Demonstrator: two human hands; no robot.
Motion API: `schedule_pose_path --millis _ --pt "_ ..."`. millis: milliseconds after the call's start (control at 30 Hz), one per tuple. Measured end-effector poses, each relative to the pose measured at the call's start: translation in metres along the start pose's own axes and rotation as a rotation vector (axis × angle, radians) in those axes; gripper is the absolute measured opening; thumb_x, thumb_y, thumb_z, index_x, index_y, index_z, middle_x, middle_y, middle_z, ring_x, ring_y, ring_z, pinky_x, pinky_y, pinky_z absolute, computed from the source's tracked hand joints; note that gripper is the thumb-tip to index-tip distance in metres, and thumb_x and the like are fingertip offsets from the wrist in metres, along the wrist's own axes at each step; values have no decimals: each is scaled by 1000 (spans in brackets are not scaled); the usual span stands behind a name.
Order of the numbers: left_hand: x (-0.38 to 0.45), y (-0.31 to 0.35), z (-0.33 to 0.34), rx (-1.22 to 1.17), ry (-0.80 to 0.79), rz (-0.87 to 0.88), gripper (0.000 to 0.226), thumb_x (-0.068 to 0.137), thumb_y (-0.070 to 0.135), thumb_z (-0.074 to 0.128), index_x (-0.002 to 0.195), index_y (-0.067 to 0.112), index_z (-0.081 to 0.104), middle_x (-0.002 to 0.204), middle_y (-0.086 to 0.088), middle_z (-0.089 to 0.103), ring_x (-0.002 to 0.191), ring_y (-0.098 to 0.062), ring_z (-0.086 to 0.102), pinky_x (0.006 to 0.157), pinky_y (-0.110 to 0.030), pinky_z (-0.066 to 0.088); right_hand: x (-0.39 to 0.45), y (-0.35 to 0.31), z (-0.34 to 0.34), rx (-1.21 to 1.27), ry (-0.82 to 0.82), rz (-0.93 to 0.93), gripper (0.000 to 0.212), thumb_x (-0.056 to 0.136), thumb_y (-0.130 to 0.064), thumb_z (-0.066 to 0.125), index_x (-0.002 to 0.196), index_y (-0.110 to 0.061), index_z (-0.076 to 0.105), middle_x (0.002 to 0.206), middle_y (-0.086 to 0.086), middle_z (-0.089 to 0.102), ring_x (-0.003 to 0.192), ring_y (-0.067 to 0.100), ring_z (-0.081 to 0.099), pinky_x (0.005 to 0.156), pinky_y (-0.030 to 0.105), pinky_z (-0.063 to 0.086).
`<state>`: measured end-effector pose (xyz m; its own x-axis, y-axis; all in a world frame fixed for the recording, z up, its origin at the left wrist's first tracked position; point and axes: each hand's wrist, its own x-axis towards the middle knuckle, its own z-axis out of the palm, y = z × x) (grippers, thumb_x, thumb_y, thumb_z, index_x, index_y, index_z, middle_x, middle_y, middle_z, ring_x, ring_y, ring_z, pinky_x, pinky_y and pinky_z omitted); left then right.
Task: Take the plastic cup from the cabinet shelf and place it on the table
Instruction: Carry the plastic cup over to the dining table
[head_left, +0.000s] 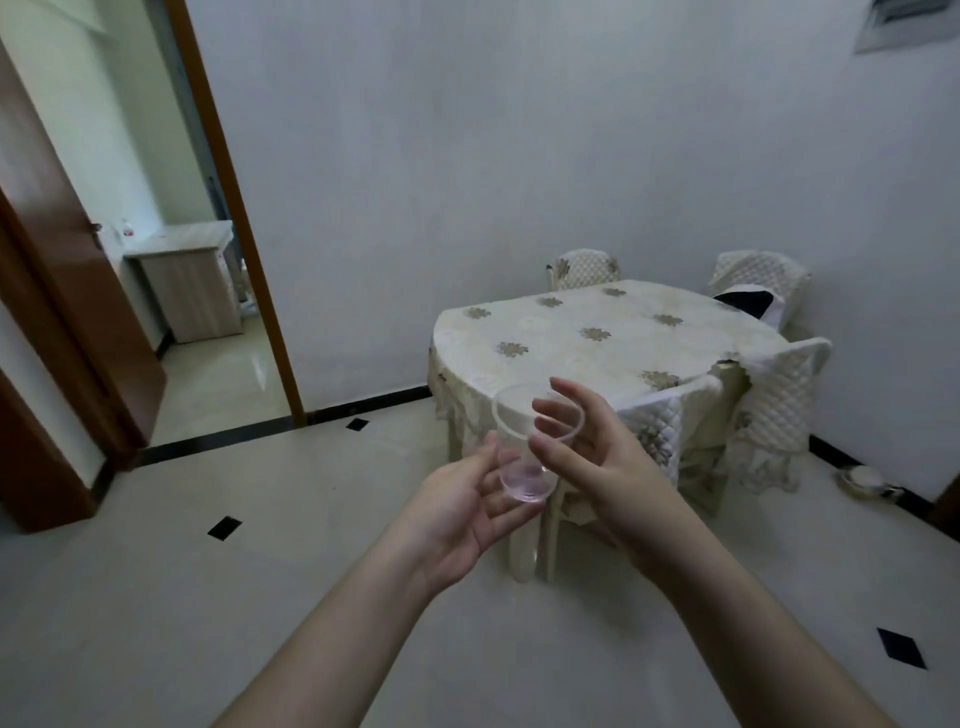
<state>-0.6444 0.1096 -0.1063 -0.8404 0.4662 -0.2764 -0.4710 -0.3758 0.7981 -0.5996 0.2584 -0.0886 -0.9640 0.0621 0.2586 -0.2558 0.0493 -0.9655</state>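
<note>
A clear plastic cup (519, 457) is held upright in the air between both of my hands, out over the floor in front of the table. My left hand (462, 514) cups its base from below and the left, fingers against the cup's lower wall. My right hand (587, 457) touches the rim and upper side with its fingers spread. The table (597, 332), covered with a cream cloth with floral motifs, stands beyond the hands by the far wall. The cabinet is out of view.
Chairs in quilted covers (774, 405) ring the table, one (660, 431) right behind my hands. A dark item (743, 301) lies at the table's far right. A doorway (197, 291) with a brown door opens at left. Glossy tiled floor (208, 597) surrounds me.
</note>
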Motion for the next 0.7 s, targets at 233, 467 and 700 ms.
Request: schedule_pose_path --millis 233,467,700 --pt "80 1 18 0 -4 -31 42 100 32 46 124 0 60 119 -21 69 112 -35 64 82 -36 59 60 29 -44 18 25 23 72 70 -36 74 136 -28 45 131 -1 58 118 7 57 97 31 48" --pt "160 18 10 -29 -3 -120 47 97 35 52 117 -6 61 111 -25 71 94 -29 73 72 -33 62 125 60 -62 32 61 47 70 70 -35 74 134 -29 46 131 1 57 114 5 60 93 28 49" --pt "246 45 3 -13 -68 -176 51 94 37 55 117 -9 59 116 -28 68 108 -35 66 64 -31 62 193 78 -72 -28 164 54 65 75 -32 72 134 -30 45 130 -3 58 114 3 59 98 29 48"
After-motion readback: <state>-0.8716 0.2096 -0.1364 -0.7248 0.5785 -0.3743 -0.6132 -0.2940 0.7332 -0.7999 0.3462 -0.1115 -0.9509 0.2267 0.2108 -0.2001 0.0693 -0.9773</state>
